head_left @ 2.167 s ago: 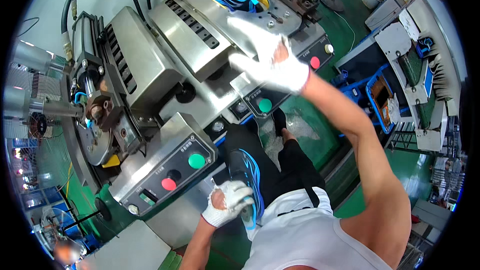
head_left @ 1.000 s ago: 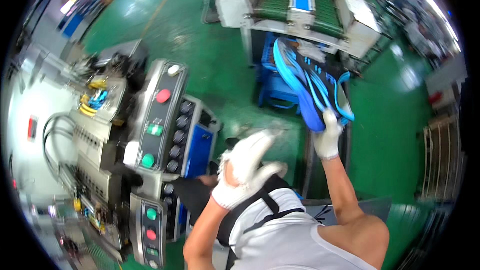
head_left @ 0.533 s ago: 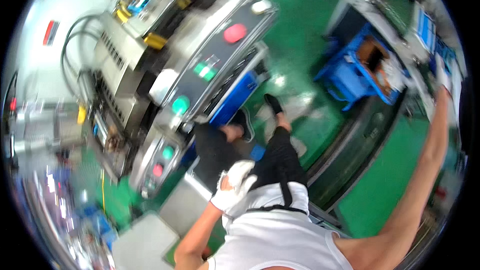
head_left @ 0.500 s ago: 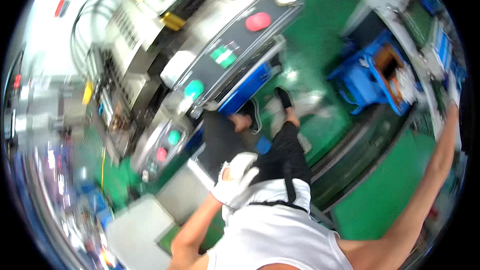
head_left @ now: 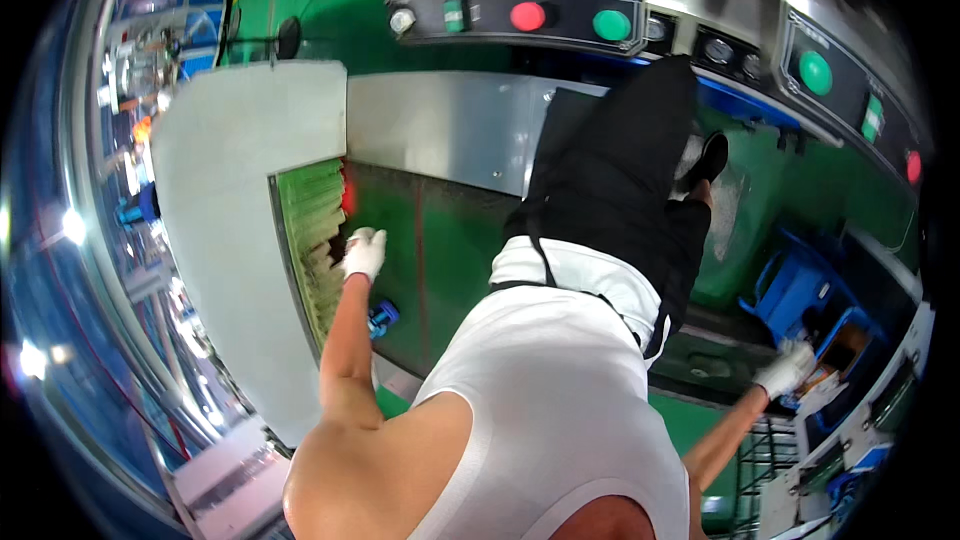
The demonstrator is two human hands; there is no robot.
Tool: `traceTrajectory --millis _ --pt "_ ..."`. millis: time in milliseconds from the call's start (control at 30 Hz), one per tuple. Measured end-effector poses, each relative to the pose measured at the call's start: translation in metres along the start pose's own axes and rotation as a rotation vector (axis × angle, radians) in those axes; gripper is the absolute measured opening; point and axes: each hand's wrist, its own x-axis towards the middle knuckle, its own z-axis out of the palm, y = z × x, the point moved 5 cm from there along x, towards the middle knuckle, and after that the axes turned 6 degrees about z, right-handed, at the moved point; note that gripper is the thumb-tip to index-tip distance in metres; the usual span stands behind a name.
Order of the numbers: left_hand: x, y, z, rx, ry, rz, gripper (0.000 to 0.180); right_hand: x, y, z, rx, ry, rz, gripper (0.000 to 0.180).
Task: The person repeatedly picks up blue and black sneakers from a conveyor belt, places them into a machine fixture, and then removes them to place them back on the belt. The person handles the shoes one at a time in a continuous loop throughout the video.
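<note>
The gloved left hand (head_left: 364,252) rests loosely curled on the ribbed green belt (head_left: 312,230), at the edge of a flat grey metal housing (head_left: 230,240); it grips nothing visible. The gloved right hand (head_left: 785,370) reaches beside blue plastic crates (head_left: 800,295); its grip cannot be told. Round red and green buttons dot the glossy control panel (head_left: 570,20) above.

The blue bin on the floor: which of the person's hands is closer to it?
Right. The right hand, in a white glove, is just beside the blue bin. The left hand is far across the body, at the green conveyor belt.
</note>
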Motion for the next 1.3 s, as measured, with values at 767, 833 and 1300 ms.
traceTrajectory --millis 767,833,1300 --pt "-0.112 -0.346 0.239 -0.574 0.242 -0.89 0.076 -0.016 -0.162 0.238 -1.472 -0.852 -1.626 0.067" --pt "-0.133 -0.339 0.218 -0.621 0.244 -0.99 0.066 -0.1 -0.181 0.295 -1.283 -0.799 -0.525 0.066" --pt "-0.075 -0.025 0.108 -0.629 0.705 -0.152 0.044 -0.353 -0.249 0.372 -0.873 -1.228 -1.013 0.064"
